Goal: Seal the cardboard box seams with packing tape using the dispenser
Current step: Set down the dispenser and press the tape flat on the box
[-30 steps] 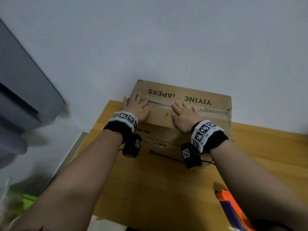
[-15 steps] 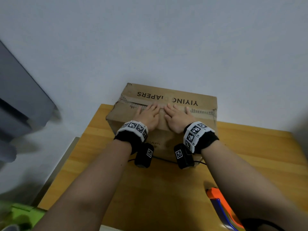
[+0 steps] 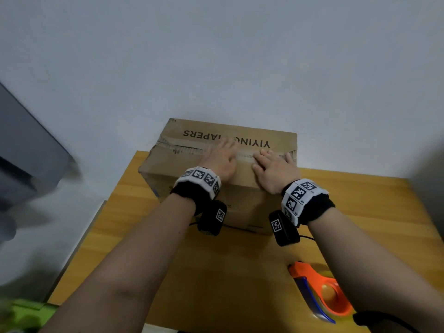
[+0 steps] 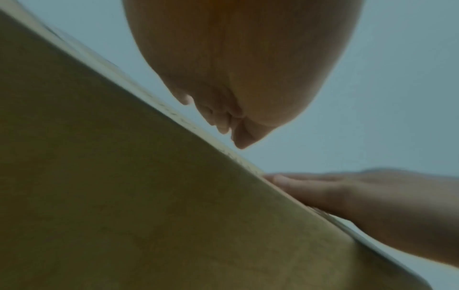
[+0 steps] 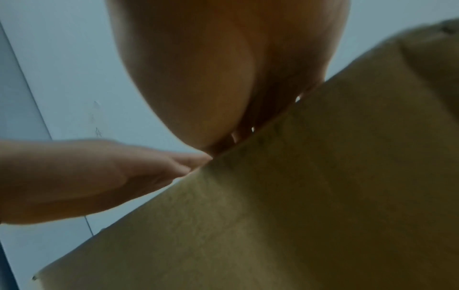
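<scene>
Both hands flat on box (image 3: pixel 192 162) top: left hand (image 3: pixel 222 159) & right hand (image 3: pixel 274 170), fingers (image 3: pixel 265 153) straight, pressing taped seam (image 3: pixel 245 157). Dispenser (image 3: pixel 322 294) at 5 o'clock on counter (image 3: pixel 240 272).

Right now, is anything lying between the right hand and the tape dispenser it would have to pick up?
Nothing visible does. The right hand lies flat on the cardboard box; the orange tape dispenser lies nearer the person on the wooden table, beside the right forearm, with only bare tabletop between.
</scene>
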